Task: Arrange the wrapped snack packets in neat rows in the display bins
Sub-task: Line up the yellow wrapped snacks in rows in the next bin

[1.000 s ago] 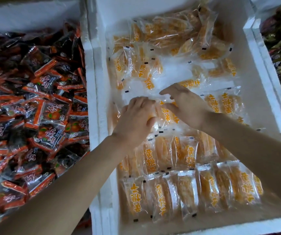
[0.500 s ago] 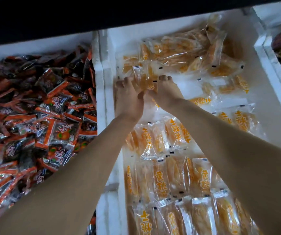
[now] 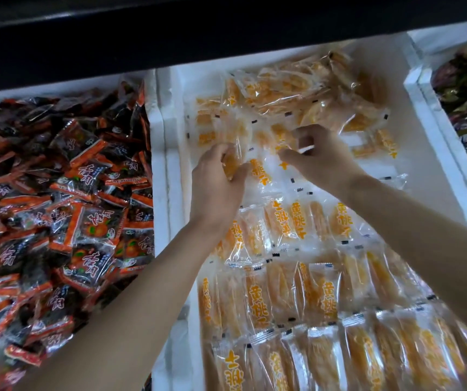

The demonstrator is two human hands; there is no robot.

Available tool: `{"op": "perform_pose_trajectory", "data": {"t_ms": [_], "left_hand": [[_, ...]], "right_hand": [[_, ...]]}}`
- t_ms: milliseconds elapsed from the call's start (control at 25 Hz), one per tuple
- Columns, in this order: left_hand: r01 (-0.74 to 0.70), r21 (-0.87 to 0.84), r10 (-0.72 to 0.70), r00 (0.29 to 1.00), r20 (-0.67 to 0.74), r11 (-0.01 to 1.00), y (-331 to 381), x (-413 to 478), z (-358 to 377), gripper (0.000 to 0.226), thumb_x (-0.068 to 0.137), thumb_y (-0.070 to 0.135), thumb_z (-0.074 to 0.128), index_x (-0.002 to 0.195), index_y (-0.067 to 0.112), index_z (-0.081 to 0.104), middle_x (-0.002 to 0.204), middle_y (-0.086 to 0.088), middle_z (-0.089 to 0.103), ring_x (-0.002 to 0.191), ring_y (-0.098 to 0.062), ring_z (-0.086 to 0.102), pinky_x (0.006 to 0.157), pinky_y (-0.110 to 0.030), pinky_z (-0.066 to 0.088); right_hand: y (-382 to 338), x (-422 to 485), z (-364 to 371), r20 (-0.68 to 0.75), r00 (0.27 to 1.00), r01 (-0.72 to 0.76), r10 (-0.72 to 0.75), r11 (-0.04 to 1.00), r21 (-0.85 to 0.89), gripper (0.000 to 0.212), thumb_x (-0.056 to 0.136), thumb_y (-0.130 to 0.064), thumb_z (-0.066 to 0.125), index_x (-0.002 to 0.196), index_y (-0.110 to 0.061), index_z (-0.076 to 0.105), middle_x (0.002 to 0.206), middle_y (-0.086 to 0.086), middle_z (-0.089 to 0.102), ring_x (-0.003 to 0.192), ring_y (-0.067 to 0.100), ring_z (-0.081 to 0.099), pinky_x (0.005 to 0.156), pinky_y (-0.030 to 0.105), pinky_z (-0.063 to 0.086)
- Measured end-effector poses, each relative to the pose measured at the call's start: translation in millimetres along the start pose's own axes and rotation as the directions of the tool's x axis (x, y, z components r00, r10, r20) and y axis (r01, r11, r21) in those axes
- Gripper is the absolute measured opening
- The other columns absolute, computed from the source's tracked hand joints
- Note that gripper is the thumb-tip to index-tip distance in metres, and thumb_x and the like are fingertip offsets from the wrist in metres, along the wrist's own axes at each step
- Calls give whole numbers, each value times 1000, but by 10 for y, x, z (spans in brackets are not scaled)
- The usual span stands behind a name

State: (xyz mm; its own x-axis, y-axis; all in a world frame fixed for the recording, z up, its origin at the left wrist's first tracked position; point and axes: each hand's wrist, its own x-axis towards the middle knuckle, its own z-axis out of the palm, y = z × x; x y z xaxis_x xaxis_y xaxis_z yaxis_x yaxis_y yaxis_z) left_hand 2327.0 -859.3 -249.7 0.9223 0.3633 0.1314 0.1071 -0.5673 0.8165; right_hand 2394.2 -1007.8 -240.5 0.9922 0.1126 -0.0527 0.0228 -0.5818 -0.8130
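At middle bin (image 3: 408, 148): white foam, straight walls, bare floor patch on the right.
packets (image 3: 257, 303): clear crinkly wrappers, flat orange slices inside, orange print 黄桃干; near rows overlapped side by side.
heap (image 3: 297, 88): same packets, loose at the bin's back.
left hand (image 3: 218, 179): palm down, fingers curled, grip closed round a held packet (image 3: 229, 165) near the bin's left wall.
right hand (image 3: 319, 156): thumb and bent fingers pinch a second packet (image 3: 281, 138), mid-bin.
red packets (image 3: 85, 221): glossy red-black, jumbled in the left bin.

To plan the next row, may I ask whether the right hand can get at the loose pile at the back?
Probably yes: the right hand is just short of the pile, nothing between, though it pinches a packet.
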Motion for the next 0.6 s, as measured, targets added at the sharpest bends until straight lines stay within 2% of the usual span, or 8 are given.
{"op": "perform_pose_trajectory", "data": {"t_ms": [80, 200, 240, 280, 360, 480, 520, 600], "left_hand": [[-18, -39, 19, 999, 48, 999, 80, -150, 2, 24, 86, 18, 70, 109, 16, 65, 88, 13, 59, 74, 4, 52, 68, 0, 35], [33, -98, -22, 993, 116, 995, 175, -359, 35, 27, 85, 17, 71, 112, 19, 67, 87, 18, 59, 71, 8, 53, 69, 0, 37], [63, -127, -45, 990, 137, 990, 197, -415, 48, 25, 85, 16, 71, 110, 20, 67, 86, 19, 58, 69, 8, 54, 68, -1, 38], [91, -150, -69, 986, 149, 984, 204, -455, 58, 22, 85, 15, 70, 106, 22, 65, 87, 18, 57, 66, 7, 55, 66, -2, 38], [134, -151, -112, 983, 147, 979, 179, -515, 67, 18, 86, 14, 68, 97, 24, 59, 88, 13, 58, 65, 5, 54, 63, -4, 38], [175, -111, -159, 977, 140, 978, 108, -614, 54, 18, 85, 15, 68, 95, 21, 55, 86, 14, 56, 71, 1, 53, 62, -4, 38], [179, -101, -164, 976, 142, 979, 79, -645, 41, 18, 85, 15, 68, 96, 20, 54, 86, 15, 56, 72, 1, 53, 62, -4, 38], [170, -87, -155, 975, 161, 982, 39, -706, 8, 20, 84, 15, 70, 95, 21, 55, 86, 16, 57, 73, 3, 55, 64, -2, 38]], "right_hand": [[126, -224, -260, 22, 1000, -3, 2, 1000, 15, 27, 85, -27, 66, 109, -19, 56, 79, -15, 53, 68, 5, 55, 55, 8, 38], [290, -591, -466, 94, 995, -22, 19, 999, 29, 5, 85, -32, 63, 83, -27, 62, 74, -12, 62, 66, 10, 61, 66, 26, 50], [332, -723, -477, 120, 993, -14, 14, 1000, 7, 10, 85, -30, 61, 75, -31, 62, 73, -11, 65, 65, 8, 62, 67, 27, 52], [378, -839, -455, 151, 988, 12, -6, 999, -35, 14, 86, -26, 60, 74, -33, 61, 76, -12, 66, 66, 4, 61, 68, 21, 51], [394, -1063, -353, 258, 965, 78, -38, 987, -144, 8, 89, -23, 60, 93, -29, 59, 98, -8, 63, 76, -1, 58, 71, 12, 45], [406, -1248, -183, 387, 921, 168, -32, 932, -322, 49, 90, -35, 58, 134, -29, 38, 131, -9, 43, 113, 8, 47, 93, 22, 36], [405, -1254, -135, 391, 918, 240, -71, 883, -403, 55, 91, -36, 56, 140, -29, 31, 136, -9, 38, 124, 11, 38, 99, 22, 31], [419, -1215, -60, 374, 912, 351, -167, 791, -501, 56, 94, -33, 52, 143, -26, 26, 141, -6, 35, 132, 16, 26, 106, 25, 25]]}}
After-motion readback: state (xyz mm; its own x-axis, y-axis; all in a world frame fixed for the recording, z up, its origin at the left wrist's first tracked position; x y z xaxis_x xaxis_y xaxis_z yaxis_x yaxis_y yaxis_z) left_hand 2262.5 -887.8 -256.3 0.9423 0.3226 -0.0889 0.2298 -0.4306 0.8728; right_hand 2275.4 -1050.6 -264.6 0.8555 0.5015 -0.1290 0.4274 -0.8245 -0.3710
